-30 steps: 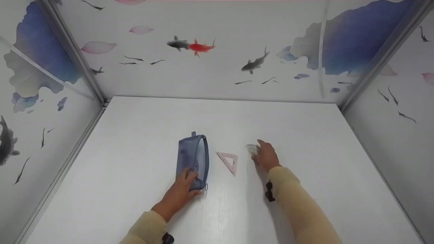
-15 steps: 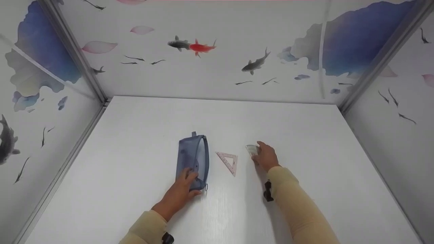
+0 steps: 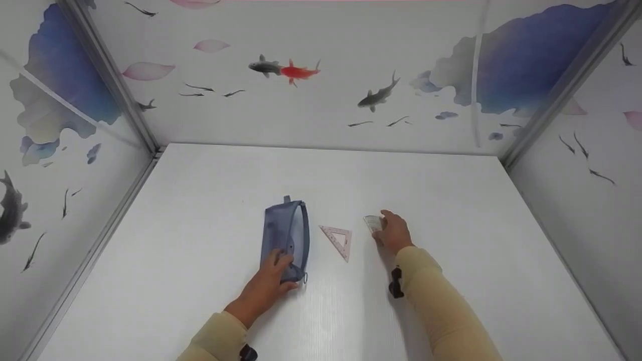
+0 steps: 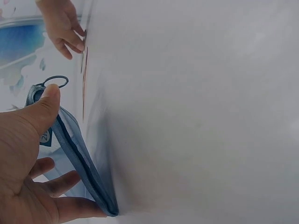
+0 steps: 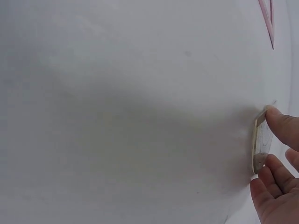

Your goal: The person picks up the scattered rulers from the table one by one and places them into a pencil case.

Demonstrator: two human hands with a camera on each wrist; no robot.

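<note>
A blue mesh pencil case point(image 3: 276, 225) lies on the table with its zipped side gaping toward the right. My left hand point(image 3: 263, 288) grips its near end; in the left wrist view the thumb point(image 4: 49, 100) presses by the zip ring and the other fingers spread along the far side. To the right, my right hand point(image 3: 395, 233) pinches a clear protractor point(image 3: 372, 222) at the table surface. Thumb and fingertips hold opposite edges of the protractor point(image 5: 262, 137) in the right wrist view, and part of it is hidden. Between the hands lies a pinkish triangular set square point(image 3: 345, 245), touched by neither.
The white table point(image 3: 200, 175) is bounded by printed panels with fish and petals at the back point(image 3: 321, 120) and both sides. Grey metal posts point(image 3: 108, 75) stand at the back corners. A dark wrist device point(image 3: 396, 283) hangs under the right sleeve.
My right hand has shifted very slightly, with its fingers drawn a little closer around the protractor. The left hand, pencil case and set square stay as they were.
</note>
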